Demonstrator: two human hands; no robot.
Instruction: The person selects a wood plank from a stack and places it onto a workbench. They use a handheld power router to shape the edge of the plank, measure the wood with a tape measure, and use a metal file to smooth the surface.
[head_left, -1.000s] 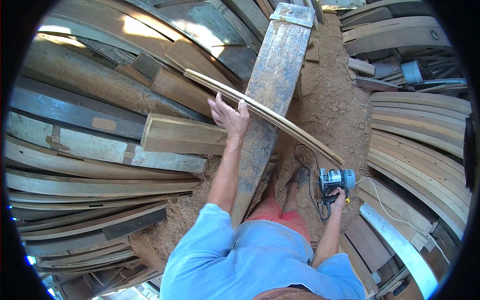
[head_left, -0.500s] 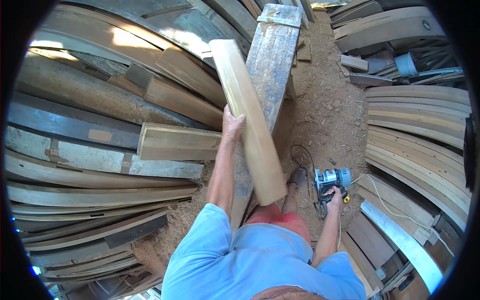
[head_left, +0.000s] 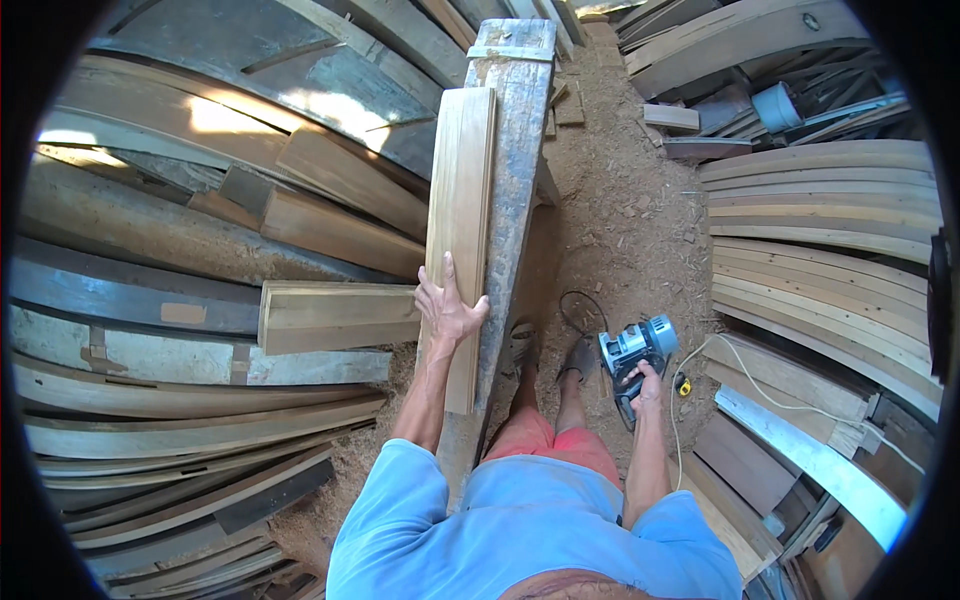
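A long pale board [head_left: 462, 170] lies lengthwise along the left side of a narrow, worn bench [head_left: 520, 130]. My left hand [head_left: 450, 305] rests on the board's face with fingers and thumb spread, gripping nothing. Further edges show along the board's right side; I cannot tell whether another piece lies beneath. Low at my right side, my right hand [head_left: 645, 382] is closed around the black handle of a corded electric planer [head_left: 635, 345], blue and silver, held beside the bench above the floor.
Stacked timber [head_left: 140, 230] fills the left side, with a short plank [head_left: 335, 315] reaching toward the bench. Curved planks [head_left: 820, 215] are piled at right. A pale cord [head_left: 760, 378] crosses there, near a small yellow-and-black object [head_left: 683, 384]. Shavings cover the floor [head_left: 620, 230].
The board has gone from tilted and lifted in my left hand to lying along the bench. My left hand has opened out on it. The planer has turned slightly in my right hand.
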